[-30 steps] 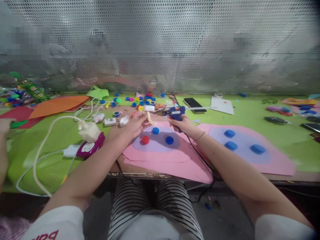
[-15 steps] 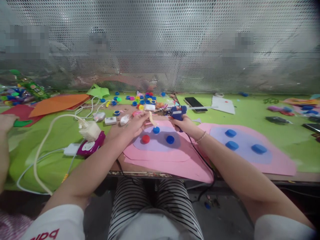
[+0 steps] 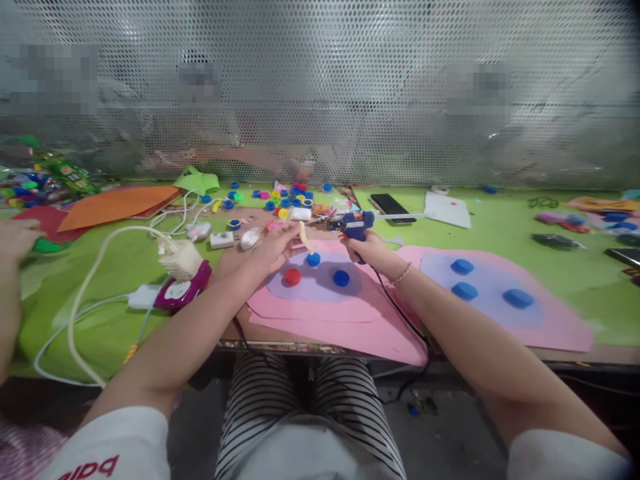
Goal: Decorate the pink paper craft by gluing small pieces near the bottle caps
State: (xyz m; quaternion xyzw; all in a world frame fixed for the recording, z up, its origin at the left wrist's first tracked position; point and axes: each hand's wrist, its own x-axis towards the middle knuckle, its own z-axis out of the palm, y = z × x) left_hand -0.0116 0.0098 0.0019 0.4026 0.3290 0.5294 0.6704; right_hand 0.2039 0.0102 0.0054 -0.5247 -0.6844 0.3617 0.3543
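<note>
My left hand (image 3: 281,248) pinches a pale, curved strip (image 3: 303,235) between thumb and fingers; its lower end reaches down by a blue bottle cap (image 3: 313,259). My right hand (image 3: 374,252) is wrapped round the handle of a blue glue gun (image 3: 357,225), its nozzle turned left toward the strip. A long glue stick (image 3: 400,215) juts from the gun's rear. Below my hands, a red cap (image 3: 293,277) and another blue cap (image 3: 341,278) lie on a lilac paper shape (image 3: 313,291), which rests on pink paper (image 3: 320,311).
To the right lies a second pink sheet (image 3: 565,327) with blue caps on lilac. A purple power strip (image 3: 183,293) with plugs and cables stands left. Loose caps, a phone (image 3: 393,208) and orange paper (image 3: 120,205) lie behind. Another person's hand (image 3: 17,243) holds something green.
The other person's hand at the far left has moved slightly to the right and up. My hands, the glue gun and the pale strip stay almost where they were.
</note>
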